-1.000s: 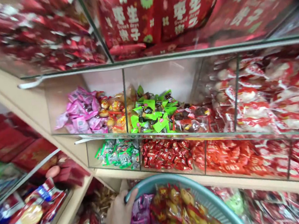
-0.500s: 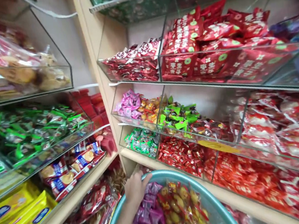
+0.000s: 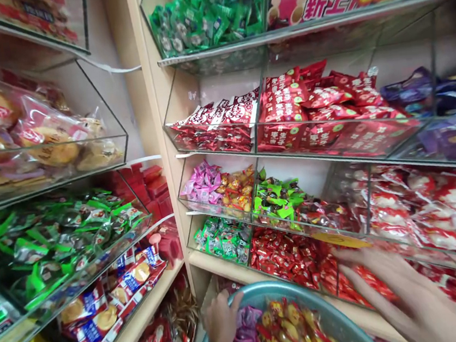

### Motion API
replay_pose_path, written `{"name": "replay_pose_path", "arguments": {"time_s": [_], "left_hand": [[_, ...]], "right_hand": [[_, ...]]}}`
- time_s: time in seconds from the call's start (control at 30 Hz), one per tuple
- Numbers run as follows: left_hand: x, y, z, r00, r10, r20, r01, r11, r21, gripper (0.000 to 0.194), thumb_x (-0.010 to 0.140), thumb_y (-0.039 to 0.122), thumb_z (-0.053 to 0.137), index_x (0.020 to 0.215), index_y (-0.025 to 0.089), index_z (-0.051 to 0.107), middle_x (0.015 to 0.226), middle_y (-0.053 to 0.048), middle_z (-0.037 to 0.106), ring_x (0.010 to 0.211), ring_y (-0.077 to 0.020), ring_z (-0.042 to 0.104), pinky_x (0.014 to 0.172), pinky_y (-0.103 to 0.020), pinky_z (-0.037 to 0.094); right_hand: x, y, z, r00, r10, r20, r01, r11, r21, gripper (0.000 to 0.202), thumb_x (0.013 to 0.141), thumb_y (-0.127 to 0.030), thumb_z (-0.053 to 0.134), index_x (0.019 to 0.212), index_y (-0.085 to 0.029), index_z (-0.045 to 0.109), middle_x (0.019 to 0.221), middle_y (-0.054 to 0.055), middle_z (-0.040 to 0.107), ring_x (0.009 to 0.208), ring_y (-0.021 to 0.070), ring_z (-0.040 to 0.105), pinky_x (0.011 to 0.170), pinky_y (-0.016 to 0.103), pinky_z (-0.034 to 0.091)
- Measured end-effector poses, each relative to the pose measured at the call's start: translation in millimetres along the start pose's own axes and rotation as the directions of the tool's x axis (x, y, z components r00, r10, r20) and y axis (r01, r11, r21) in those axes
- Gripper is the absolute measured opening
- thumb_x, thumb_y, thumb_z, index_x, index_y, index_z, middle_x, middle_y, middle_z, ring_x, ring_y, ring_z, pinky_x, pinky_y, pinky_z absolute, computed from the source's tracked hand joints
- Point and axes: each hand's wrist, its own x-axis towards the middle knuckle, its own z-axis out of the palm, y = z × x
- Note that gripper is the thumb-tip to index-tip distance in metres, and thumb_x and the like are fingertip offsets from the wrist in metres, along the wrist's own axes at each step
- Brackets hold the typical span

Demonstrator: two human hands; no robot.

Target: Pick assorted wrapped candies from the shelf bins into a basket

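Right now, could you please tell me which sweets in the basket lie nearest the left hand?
The purple sweets, right beside the left hand at the rim of the basket; the yellow-and-red sweets lie beyond them, farther from that hand.

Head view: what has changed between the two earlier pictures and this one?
The right hand has come in from the lower right, fingers apart, in front of the orange-red sweets. The camera has tilted up, showing more of the green packets up high. The left hand stays on the rim of the teal basket, whose purple sweets and golden sweets are still inside.
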Motion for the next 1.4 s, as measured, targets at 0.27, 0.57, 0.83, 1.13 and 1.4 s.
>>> {"name": "replay_pose_path", "arguments": {"time_s": [0.27, 0.57, 0.83, 1.13, 1.4], "left_hand": [[7.3, -3.2, 2.2, 1.0, 0.007, 0.008, -0.008, 0.999, 0.038, 0.051, 0.084, 0.058, 0.03, 0.101, 0.023, 0.062, 0.099, -0.01, 0.069, 0.096, -0.0257, 0.063, 0.079, -0.033, 0.044], [10.3, -10.6, 5.8, 1.0, 0.03, -0.001, -0.03, 0.999, -0.042, 0.052, 0.082, 0.059, 0.03, 0.098, 0.022, 0.063, 0.094, -0.011, 0.07, 0.093, -0.0267, 0.064, 0.075, -0.033, 0.044], [14.3, -11.5, 4.6, 0.999, 0.022, 0.033, -0.02, 0.998, -0.065, 0.049, 0.082, 0.058, 0.03, 0.1, 0.025, 0.062, 0.099, -0.01, 0.069, 0.095, -0.0269, 0.064, 0.077, -0.033, 0.044], [15.0, -14.0, 5.3, 0.998, 0.062, 0.019, -0.06, 0.995, -0.079, 0.049, 0.083, 0.056, 0.031, 0.095, 0.021, 0.063, 0.095, -0.012, 0.07, 0.094, -0.0281, 0.064, 0.077, -0.034, 0.044], [14.6, -14.3, 5.4, 0.999, 0.052, 0.017, -0.05, 0.995, -0.086, 0.051, 0.082, 0.057, 0.03, 0.097, 0.022, 0.063, 0.095, -0.012, 0.069, 0.092, -0.0276, 0.064, 0.074, -0.033, 0.044]], "right_hand": [[218.1, -78.5, 39.5, 0.895, -0.35, 0.277, 0.438, 0.809, -0.391, 0.02, 0.089, -0.014, 0.04, 0.096, -0.015, 0.059, 0.092, 0.01, 0.064, 0.092, 0.0209, 0.058, 0.079, 0.033, 0.038], [278.8, -89.1, 101.7, 0.899, 0.033, 0.437, 0.125, 0.936, -0.328, 0.058, 0.067, -0.023, 0.071, 0.12, -0.015, 0.049, 0.123, 0.015, 0.051, 0.106, 0.0259, 0.054, 0.079, 0.027, 0.045], [298.3, -83.4, 117.7, 0.872, 0.05, 0.486, 0.111, 0.948, -0.297, 0.059, 0.063, -0.039, 0.074, 0.115, -0.019, 0.055, 0.12, 0.012, 0.057, 0.108, 0.0281, 0.053, 0.083, 0.029, 0.045], [289.0, -101.2, 80.5, 0.735, 0.141, 0.663, 0.202, 0.888, -0.413, 0.049, 0.054, -0.027, 0.079, 0.1, -0.013, 0.067, 0.1, 0.012, 0.066, 0.093, 0.028, 0.061, 0.076, 0.03, 0.048], [279.6, -105.7, 80.6, 0.707, 0.131, 0.695, 0.154, 0.931, -0.332, 0.04, 0.057, -0.034, 0.077, 0.087, -0.01, 0.07, 0.092, 0.012, 0.068, 0.089, 0.0266, 0.062, 0.074, 0.03, 0.048]]}}
